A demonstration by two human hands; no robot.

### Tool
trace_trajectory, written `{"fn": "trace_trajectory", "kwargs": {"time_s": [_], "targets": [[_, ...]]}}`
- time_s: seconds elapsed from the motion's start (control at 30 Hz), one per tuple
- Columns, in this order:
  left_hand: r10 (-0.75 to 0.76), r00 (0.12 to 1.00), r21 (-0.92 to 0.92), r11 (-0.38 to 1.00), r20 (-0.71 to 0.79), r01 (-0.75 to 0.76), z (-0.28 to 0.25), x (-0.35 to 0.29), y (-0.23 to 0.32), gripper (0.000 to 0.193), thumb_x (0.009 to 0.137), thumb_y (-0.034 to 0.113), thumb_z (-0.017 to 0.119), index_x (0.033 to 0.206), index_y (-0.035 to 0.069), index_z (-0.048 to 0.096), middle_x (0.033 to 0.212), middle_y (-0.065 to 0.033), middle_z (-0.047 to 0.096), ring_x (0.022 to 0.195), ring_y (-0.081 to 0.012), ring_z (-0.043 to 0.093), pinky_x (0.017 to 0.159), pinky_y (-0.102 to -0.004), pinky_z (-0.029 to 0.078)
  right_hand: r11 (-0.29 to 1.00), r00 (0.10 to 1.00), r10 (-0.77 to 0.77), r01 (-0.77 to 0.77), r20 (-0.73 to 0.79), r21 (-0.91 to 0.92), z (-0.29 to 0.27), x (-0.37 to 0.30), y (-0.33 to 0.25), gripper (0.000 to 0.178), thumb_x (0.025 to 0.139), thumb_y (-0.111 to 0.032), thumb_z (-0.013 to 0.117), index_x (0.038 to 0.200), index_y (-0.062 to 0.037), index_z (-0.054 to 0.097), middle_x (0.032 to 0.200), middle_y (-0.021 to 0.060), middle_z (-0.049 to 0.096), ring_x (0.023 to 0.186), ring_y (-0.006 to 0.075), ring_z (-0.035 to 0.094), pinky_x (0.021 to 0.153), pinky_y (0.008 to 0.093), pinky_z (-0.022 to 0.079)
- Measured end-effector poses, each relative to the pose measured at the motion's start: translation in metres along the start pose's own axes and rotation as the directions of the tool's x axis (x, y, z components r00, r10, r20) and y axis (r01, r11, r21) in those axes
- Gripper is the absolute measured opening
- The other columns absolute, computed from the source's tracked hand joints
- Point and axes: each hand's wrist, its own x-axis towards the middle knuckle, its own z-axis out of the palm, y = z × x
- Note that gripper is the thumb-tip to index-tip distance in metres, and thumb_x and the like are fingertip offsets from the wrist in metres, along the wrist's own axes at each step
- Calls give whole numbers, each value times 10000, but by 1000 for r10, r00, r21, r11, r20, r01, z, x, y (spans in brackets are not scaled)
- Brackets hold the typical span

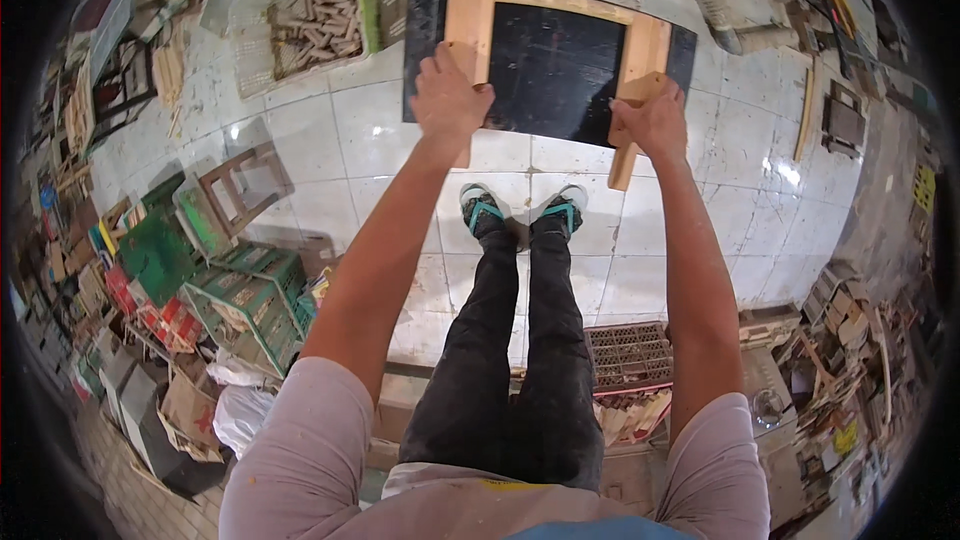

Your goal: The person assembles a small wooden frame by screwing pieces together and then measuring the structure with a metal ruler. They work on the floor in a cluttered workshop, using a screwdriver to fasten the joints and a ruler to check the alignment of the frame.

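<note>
Ahead of my feet is a three-sided wooden frame [560,3], pale and unpainted, its two legs pointing toward me. A glossy black panel [555,70] shows behind it and between the legs, wider than the frame on both sides. Whether the two are joined, I cannot tell. My left hand [450,100] grips the left leg, fingers over the top and thumb at its inner edge. Around the right leg closes my right hand [655,120], thumb on the inner side. Both leg ends stick out past the panel's near edge.
At far left a plastic crate [318,28] holds many short wood pieces. Green crates [250,305] and a small wooden frame [243,185] stand at left. A brown slatted crate [630,355] lies behind my legs. Scrap wood [835,360] is heaped at right; a grey hose [715,5] lies far right.
</note>
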Motion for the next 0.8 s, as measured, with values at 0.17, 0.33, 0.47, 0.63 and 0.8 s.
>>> {"fn": "trace_trajectory", "kwargs": {"time_s": [0.17, 0.33, 0.47, 0.63, 0.8], "targets": [[145, 981, -37, 988, -126, -151, -6, 28, 6, 970, 795, 395, 798, 1576, 136, 284, 1393, -196, 463, 1276, -402, 512, 1044, -521, 456, 981, 960, -185, 194, -213, 25, 3, 36, 5, 887, 785, -427, 812, 1472, -37, 410, 1389, 246, 494, 1257, 424, 544, 1029, 489, 491], [354, 935, 139, 926, -2, -350, -11, 48, 15, 768, 895, 278, 735, 1562, 240, 357, 1470, -215, 381, 1288, -442, 494, 1061, -490, 453, 975, 982, -187, 181, -40, -128, -10, 39, -18, 793, 846, -322, 755, 1546, -195, 404, 1401, 272, 469, 1170, 469, 592, 984, 482, 520], [354, 935, 143, 924, 29, -355, -18, 45, 23, 752, 891, 229, 728, 1559, 198, 384, 1479, -257, 371, 1305, -461, 476, 1085, -481, 438, 991, 996, -83, 86, 30, -102, -26, 30, -31, 665, 898, -219, 695, 1506, -269, 434, 1451, 224, 394, 1204, 484, 557, 975, 514, 542], [339, 938, 134, 928, 78, -347, -10, 50, 17, 785, 912, 242, 719, 1587, 252, 319, 1569, -253, 255, 1310, -490, 472, 1077, -504, 453, 993, 997, -34, 42, 71, -114, -20, 35, -37, 617, 932, -107, 587, 1501, -250, 394, 1474, 273, 369, 1216, 491, 558, 962, 517, 554], [236, 961, 197, 945, 146, -262, -21, 41, 34, 809, 944, 225, 691, 1611, 264, 234, 1622, -251, 191, 1323, -493, 479, 1050, -488, 496, 986, 995, -14, 30, 94, -164, -30, 31, -50, 658, 909, -109, 650, 1491, -215, 363, 1481, 263, 353, 1235, 462, 565, 923, 442, 587]]}}
